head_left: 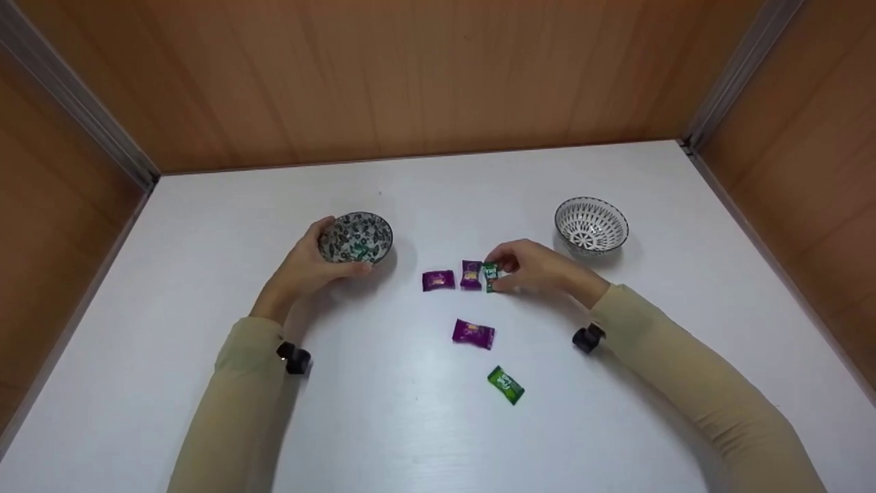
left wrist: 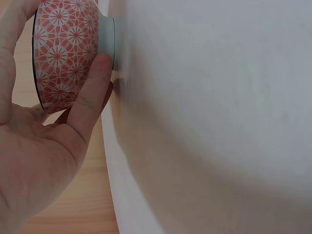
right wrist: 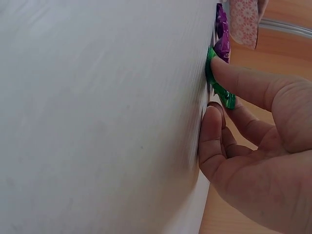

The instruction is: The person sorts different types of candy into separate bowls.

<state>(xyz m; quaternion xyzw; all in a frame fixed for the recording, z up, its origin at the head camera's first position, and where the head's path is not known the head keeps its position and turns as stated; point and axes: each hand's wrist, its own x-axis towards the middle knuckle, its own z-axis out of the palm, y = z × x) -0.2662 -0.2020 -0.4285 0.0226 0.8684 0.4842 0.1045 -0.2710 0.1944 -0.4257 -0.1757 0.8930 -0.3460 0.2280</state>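
Observation:
My left hand grips a bowl at the left, thumb and fingers round its sides. Its inside has a dark floral pattern, and a green-wrapped candy shows at the bottom. Seen from the left wrist, the bowl's outside is red with white flowers, above a pale foot. Right of centre, my right hand pinches another green-wrapped candy between thumb and fingertips, low at the white table. Close beside that candy lies a purple-wrapped candy, with a second purple candy to its left.
A black-and-white patterned bowl stands behind my right hand. Nearer to me on the white table lie a purple candy and a green candy. Wooden panels close off the back and both sides.

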